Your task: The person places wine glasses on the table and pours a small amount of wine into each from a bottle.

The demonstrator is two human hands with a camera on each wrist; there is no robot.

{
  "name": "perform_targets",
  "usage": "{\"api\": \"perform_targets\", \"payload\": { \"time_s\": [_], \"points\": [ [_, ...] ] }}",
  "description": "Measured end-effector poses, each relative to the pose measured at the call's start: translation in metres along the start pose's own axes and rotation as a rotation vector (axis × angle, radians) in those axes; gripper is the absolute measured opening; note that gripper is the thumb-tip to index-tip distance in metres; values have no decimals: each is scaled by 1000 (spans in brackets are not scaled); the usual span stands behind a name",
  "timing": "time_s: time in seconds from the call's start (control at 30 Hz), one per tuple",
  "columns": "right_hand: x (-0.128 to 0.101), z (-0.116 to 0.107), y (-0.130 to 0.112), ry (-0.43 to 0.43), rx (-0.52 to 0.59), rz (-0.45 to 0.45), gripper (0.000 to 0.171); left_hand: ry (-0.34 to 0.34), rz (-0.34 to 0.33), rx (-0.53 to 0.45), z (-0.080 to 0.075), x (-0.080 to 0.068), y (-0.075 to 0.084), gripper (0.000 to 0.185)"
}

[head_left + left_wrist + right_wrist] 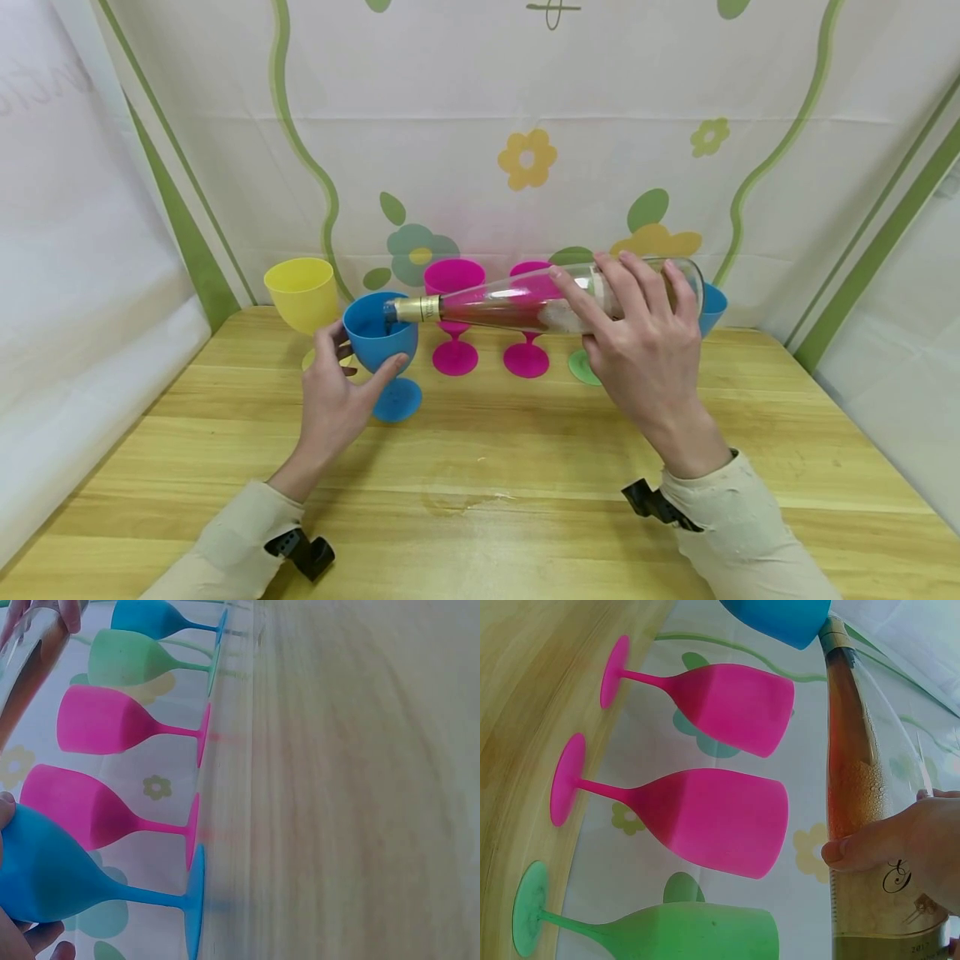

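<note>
My left hand (335, 402) grips the bowl of a blue goblet (381, 348) from its left side, thumb in front. The goblet stands nearly upright, its round foot at the tabletop. My right hand (649, 360) holds a clear glass wine bottle (487, 306) around its labelled body, tipped almost level. The gold-collared neck reaches over the blue goblet's rim, with its mouth inside the bowl. Reddish-amber liquid (847, 742) lies along the bottle toward the neck. Whether a stream is falling is hard to tell. The cream label (885, 900) shows partly under my fingers.
Behind stand a yellow goblet (303, 300) at left, two magenta goblets (105, 720) (455, 358), a light green goblet (127, 658) and another blue goblet (714, 308) at right. Both magenta bowls look darker low down. A wet patch (465, 496) marks the wooden table (525, 550). A flowered cloth (465, 100) hangs behind.
</note>
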State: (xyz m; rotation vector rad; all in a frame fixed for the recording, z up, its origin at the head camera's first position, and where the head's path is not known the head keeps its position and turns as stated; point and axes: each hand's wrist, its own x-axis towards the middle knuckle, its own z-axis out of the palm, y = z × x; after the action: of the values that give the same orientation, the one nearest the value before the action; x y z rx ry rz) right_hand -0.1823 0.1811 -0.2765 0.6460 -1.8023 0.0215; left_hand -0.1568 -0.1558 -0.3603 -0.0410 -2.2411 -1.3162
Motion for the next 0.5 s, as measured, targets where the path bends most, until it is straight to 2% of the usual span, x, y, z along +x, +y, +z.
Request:
{"api": "perform_targets", "payload": {
  "time_s": [0.33,0.5],
  "points": [
    [0,0,0,-5,2,0,67,-2,-1,6,0,0,0,83],
    [-3,1,1,-64,-15,-9,70,-6,-7,18,-1,1,0,82]
  ]
}}
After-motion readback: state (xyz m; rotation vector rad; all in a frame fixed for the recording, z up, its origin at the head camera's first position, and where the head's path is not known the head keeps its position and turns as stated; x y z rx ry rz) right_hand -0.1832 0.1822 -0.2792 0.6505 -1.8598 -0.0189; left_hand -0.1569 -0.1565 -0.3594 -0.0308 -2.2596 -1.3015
